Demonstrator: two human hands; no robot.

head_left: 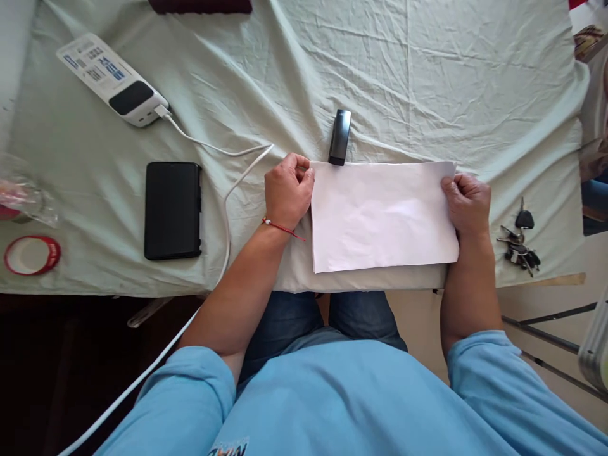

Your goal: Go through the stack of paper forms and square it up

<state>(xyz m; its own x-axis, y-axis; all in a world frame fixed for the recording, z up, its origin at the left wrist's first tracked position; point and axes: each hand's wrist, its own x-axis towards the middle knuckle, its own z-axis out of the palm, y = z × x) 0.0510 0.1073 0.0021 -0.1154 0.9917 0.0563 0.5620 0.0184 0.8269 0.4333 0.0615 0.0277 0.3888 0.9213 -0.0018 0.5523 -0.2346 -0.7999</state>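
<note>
The paper (380, 221) appeared smooth, matt and faintly creased. The tablecloth (427, 82) was matt, wrinkled fabric; the bag (35, 199), glossy, crumpled plastic. The keys (525, 220) showed metal.

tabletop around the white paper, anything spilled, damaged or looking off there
Nothing looks spilled or broken. The only mild oddities: the pale green cloth is creased rather than smooth beyond the white paper, and the white cable runs loosely over the near edge, close to the left forearm.
</note>
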